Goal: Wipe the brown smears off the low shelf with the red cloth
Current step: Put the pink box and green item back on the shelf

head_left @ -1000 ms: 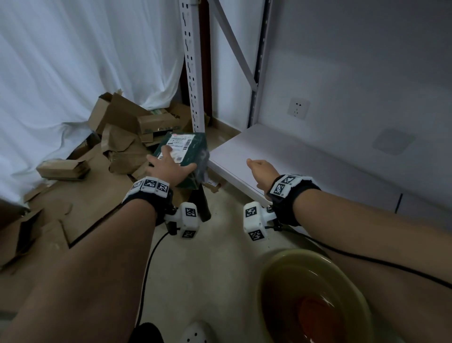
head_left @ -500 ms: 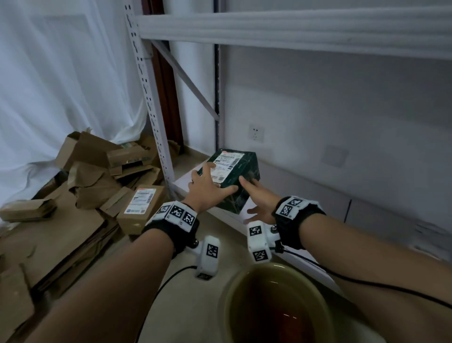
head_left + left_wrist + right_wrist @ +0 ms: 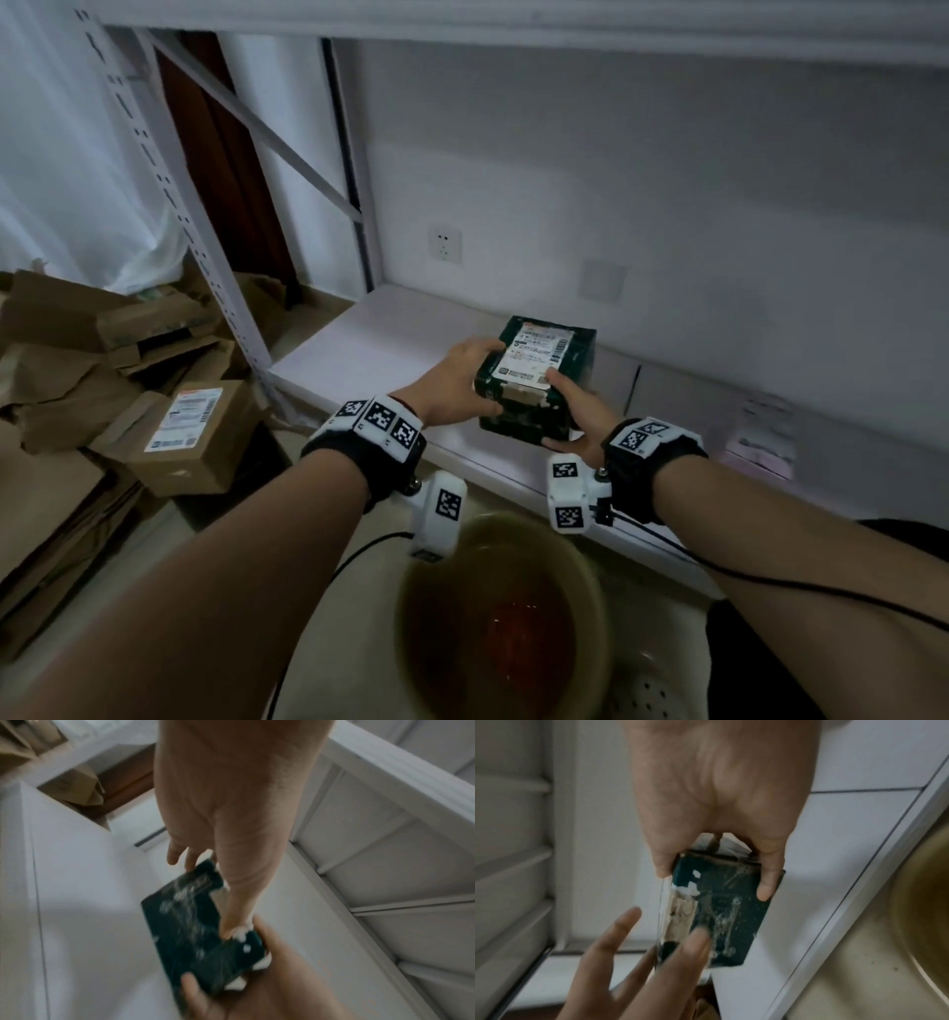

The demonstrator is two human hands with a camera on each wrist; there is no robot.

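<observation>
A dark green box (image 3: 539,380) with a white label is held between both hands over the low white shelf (image 3: 369,349). My left hand (image 3: 462,380) grips its left side, fingers over the top edge and thumb on the near face. My right hand (image 3: 575,416) grips its right near corner. The right wrist view shows the right thumb (image 3: 767,882) on the box (image 3: 721,912). I cannot tell whether the box touches the shelf. The red cloth (image 3: 518,637) lies in murky water inside a yellow-green basin (image 3: 595,591) below my wrists. No brown smears show on the visible shelf.
A pile of cardboard boxes (image 3: 190,437) lies on the floor at the left. The rack's perforated upright (image 3: 205,246) and a diagonal brace stand at the shelf's left end. An upper shelf board (image 3: 513,20) hangs overhead. Some papers (image 3: 765,437) lie on the shelf at the right.
The left hand carried the green box from the floor side onto the shelf area. The right hand left the shelf edge and took hold of the box. The view tilted up.
</observation>
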